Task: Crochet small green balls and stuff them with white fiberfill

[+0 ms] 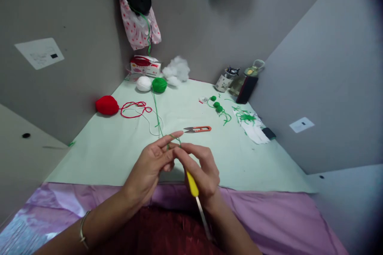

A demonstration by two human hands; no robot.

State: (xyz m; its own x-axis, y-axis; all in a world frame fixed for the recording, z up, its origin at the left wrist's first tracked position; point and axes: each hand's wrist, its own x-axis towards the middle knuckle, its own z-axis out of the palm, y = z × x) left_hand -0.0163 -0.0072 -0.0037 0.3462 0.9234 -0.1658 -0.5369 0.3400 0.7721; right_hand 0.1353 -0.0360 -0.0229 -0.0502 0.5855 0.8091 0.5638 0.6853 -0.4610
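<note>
Green yarn (157, 114) runs from a green yarn ball (159, 85) to my left hand (152, 163), looping over its raised index finger. The left thumb and lower fingers pinch the yarn. My right hand (202, 167) meets it, thumb and index finger closed close to the left fingertips. A crochet hook with a yellow grip (192, 183) lies in the right hand, its metal shaft end pointing down toward my lap. The hook's tip is hidden between the fingers. Just beyond the hands, thread snips (198, 129) with orange handles rest on the table.
On the pale table (125, 147) lie a red yarn ball (107, 105), a white yarn ball (144, 83), white stuffing (176, 71) and small green crocheted balls (217, 104). At right are green yarn scraps (245, 116), a dark phone (247, 90) and a bottle (237, 85). Grey partitions enclose the sides.
</note>
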